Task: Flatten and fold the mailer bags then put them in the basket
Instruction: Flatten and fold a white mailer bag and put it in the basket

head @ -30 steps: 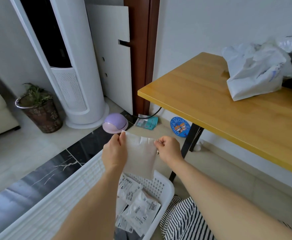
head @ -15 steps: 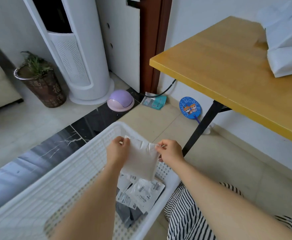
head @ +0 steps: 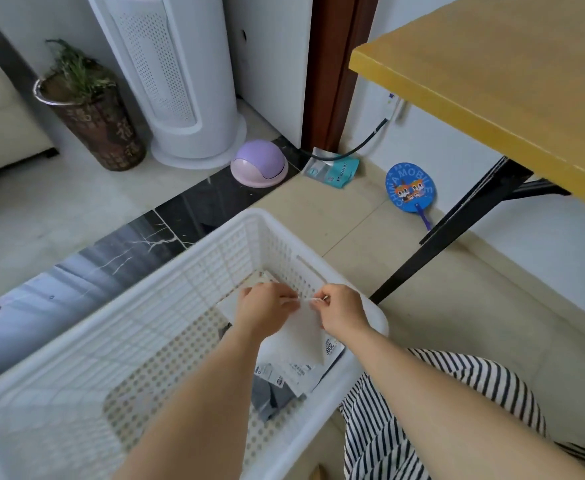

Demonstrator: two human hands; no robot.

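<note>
A folded white mailer bag hangs low inside the white plastic basket on the floor. My left hand pinches its top left edge and my right hand pinches its top right edge. Under it, at the basket's right end, lie several folded mailer bags, white ones with printed labels and a grey one. The left part of the basket bottom is bare.
A wooden table with black legs stands at the right. On the floor beyond the basket are a purple dome bin, a blue round fan, a teal packet, a white tower appliance and a potted plant.
Both hands have lowered the folded white bag from above the basket rim down into the basket, onto the stack. My view has tilted further down.
</note>
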